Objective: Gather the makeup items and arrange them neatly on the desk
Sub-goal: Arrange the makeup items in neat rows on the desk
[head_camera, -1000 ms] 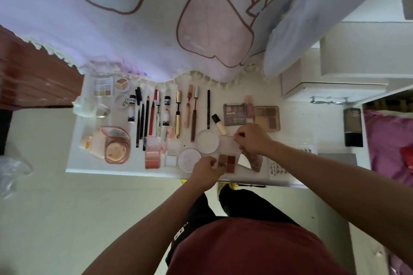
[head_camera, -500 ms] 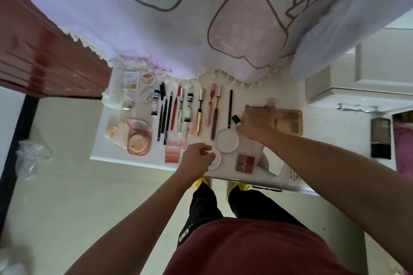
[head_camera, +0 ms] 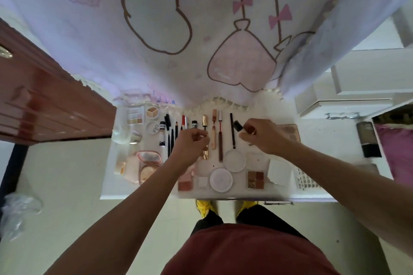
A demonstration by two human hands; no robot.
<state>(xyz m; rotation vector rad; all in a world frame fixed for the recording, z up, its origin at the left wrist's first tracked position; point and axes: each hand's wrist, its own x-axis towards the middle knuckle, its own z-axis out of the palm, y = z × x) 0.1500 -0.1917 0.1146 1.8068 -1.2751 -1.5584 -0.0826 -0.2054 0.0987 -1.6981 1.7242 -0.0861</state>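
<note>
Makeup lies in rows on the white desk (head_camera: 134, 192). Pencils and tubes stand side by side at the back, among them a gold tube (head_camera: 205, 152) and a brown liner (head_camera: 220, 147). In front lie two round white compacts (head_camera: 234, 161), a brown four-pan palette (head_camera: 256, 178) and an open pink compact (head_camera: 148, 163). My left hand (head_camera: 192, 143) is curled over the tube row, its fingertips at the gold tube. My right hand (head_camera: 263, 137) pinches a small brown case (head_camera: 248, 128), next to a black cap (head_camera: 238, 125). It partly hides a brown eyeshadow palette (head_camera: 289, 133).
A cartoon-print curtain (head_camera: 201, 29) hangs over the desk's back edge. A wooden door (head_camera: 44, 107) stands to the left, white shelves (head_camera: 357, 96) to the right. A black bottle (head_camera: 368, 138) and a lash tray (head_camera: 306, 179) sit at the desk's right. A plastic bag (head_camera: 17, 207) lies on the floor.
My left hand has gone from the front round compact up to the tube row. My right hand has lifted a small brown case near the palettes. The camera has tilted and moved closer.
</note>
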